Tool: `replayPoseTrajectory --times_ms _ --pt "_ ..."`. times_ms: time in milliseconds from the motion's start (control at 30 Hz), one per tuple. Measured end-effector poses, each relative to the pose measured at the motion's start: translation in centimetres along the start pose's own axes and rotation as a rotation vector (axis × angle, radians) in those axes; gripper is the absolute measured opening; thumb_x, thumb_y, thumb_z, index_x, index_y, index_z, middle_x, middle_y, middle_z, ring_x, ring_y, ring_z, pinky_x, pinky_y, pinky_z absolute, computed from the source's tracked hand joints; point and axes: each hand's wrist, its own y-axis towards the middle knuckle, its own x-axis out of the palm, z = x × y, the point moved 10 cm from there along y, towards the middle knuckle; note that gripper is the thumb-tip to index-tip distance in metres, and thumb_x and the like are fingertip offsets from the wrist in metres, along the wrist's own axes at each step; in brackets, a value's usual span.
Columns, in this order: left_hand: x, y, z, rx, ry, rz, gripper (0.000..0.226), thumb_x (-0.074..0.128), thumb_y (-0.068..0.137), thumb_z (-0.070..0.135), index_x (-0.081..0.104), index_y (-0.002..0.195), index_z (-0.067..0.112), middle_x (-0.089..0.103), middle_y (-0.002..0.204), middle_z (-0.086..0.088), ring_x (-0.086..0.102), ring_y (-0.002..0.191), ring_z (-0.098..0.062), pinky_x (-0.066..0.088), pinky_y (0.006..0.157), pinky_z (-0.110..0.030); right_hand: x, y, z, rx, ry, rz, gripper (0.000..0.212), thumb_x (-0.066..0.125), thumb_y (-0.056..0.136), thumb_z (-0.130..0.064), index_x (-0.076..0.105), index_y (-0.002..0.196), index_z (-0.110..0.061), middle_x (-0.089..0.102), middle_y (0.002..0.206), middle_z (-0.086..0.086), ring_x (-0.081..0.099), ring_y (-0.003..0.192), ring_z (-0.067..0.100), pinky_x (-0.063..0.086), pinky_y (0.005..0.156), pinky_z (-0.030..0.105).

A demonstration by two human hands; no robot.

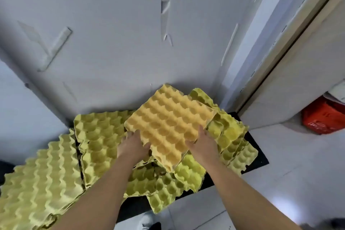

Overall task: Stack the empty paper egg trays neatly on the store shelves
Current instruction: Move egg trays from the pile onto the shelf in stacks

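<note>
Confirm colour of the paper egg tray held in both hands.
The held paper egg tray is orange-yellow, unlike the greenish-yellow paper trays beneath; head view.

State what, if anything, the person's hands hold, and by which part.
Both hands hold the orange-yellow moulded paper egg tray: the left hand grips its near-left edge, the right hand its near-right edge.

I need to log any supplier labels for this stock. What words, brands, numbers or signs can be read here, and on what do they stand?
No text in this view can be read.
Red crate: faint marks on its side, too blurred to read.
Orange egg tray: no print visible.
Yellow-green egg trays: no print visible.
Grey wall: tape strips only, no writing.
</note>
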Motion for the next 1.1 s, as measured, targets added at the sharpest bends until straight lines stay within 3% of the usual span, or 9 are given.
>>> replayPoseTrajectory --times_ms 167,300,467,567,700,833,967,1100 --pt "1.0 5.3 -1.7 -0.047 0.006 -0.078 0.09 0.057 0.089 0.055 0.008 0.155 0.017 0.007 0.161 -0.013 0.016 0.145 -0.037 0.032 0.112 -0.048 3.1 1.9 1.3 0.145 0.003 -0.075 0.107 0.059 0.084 -0.057 -0.008 0.151 -0.007 0.005 0.158 0.019 0.053 0.121 0.032 0.048 0.096 0.041" --pt "1.4 9.3 -3.1 -0.066 -0.042 -0.113 0.111 0.065 0.08 0.063 -0.001 0.156 0.016 0.004 0.16 -0.018 0.009 0.147 -0.039 0.021 0.116 -0.048 3.4 3.0 1.9 0.171 -0.009 -0.079 0.103 0.061 0.089 -0.044 -0.014 0.15 -0.009 -0.006 0.159 0.016 0.051 0.123 0.031 0.049 0.093 0.037" --pt "2.3 12.9 -3.9 -0.043 -0.113 -0.215 0.131 0.073 0.068 0.068 -0.009 0.155 0.014 0.011 0.162 -0.016 0.015 0.147 -0.036 0.024 0.116 -0.049 3.5 3.7 2.7 0.234 0.151 -0.085 0.1 0.063 0.089 -0.035 -0.014 0.151 -0.02 -0.013 0.159 0.006 0.051 0.126 0.026 0.04 0.105 0.037" --pt "2.0 14.4 -3.7 -0.02 -0.149 -0.204 0.129 0.078 0.06 0.068 0.014 0.153 0.006 0.033 0.154 -0.016 0.032 0.14 -0.033 0.036 0.11 -0.045 3.0 3.2 2.7 0.255 0.234 -0.049 0.1 0.065 0.089 -0.029 -0.012 0.152 -0.025 -0.007 0.16 0.003 0.059 0.109 0.017 0.04 0.098 0.03" --pt "0.8 13.9 -3.6 -0.054 -0.219 -0.178 0.112 0.087 0.059 0.055 0.032 0.144 0.006 0.039 0.143 -0.02 0.039 0.133 -0.034 0.041 0.102 -0.042 2.1 2.4 2.7 0.274 0.283 0.002 0.1 0.066 0.089 -0.021 -0.012 0.152 -0.023 0.006 0.161 0.005 0.053 0.121 0.02 0.039 0.099 0.029" --pt "-1.6 12.6 -3.1 -0.029 -0.363 -0.123 0.116 0.089 0.056 0.053 0.031 0.146 0.009 0.033 0.148 -0.016 0.032 0.138 -0.031 0.035 0.107 -0.044 0.7 2.4 2.0 0.242 0.338 0.07 0.088 0.065 0.089 -0.018 0.006 0.153 -0.021 0.024 0.156 0.008 0.056 0.116 0.02 0.042 0.1 0.033" --pt "-4.9 10.2 -2.3 0.016 -0.501 -0.076 0.137 0.085 0.035 0.073 0.033 0.146 0.011 0.042 0.147 -0.007 0.04 0.135 -0.026 0.039 0.108 -0.046 -1.5 1.7 1.2 0.163 0.409 0.152 0.074 0.063 0.09 -0.017 0.022 0.15 -0.023 0.038 0.148 0.002 0.05 0.123 0.018 0.039 0.099 0.026" --pt "-8.0 6.4 -1.5 0.047 -0.6 0.003 0.104 0.092 0.056 0.044 0.039 0.139 0.009 0.052 0.132 0.002 0.049 0.125 -0.023 0.04 0.098 -0.036 -4.1 1.0 -0.3 0.046 0.534 0.183 0.068 0.064 0.088 -0.018 0.031 0.146 -0.029 0.043 0.141 -0.009 0.04 0.129 0.01 0.035 0.109 0.033"
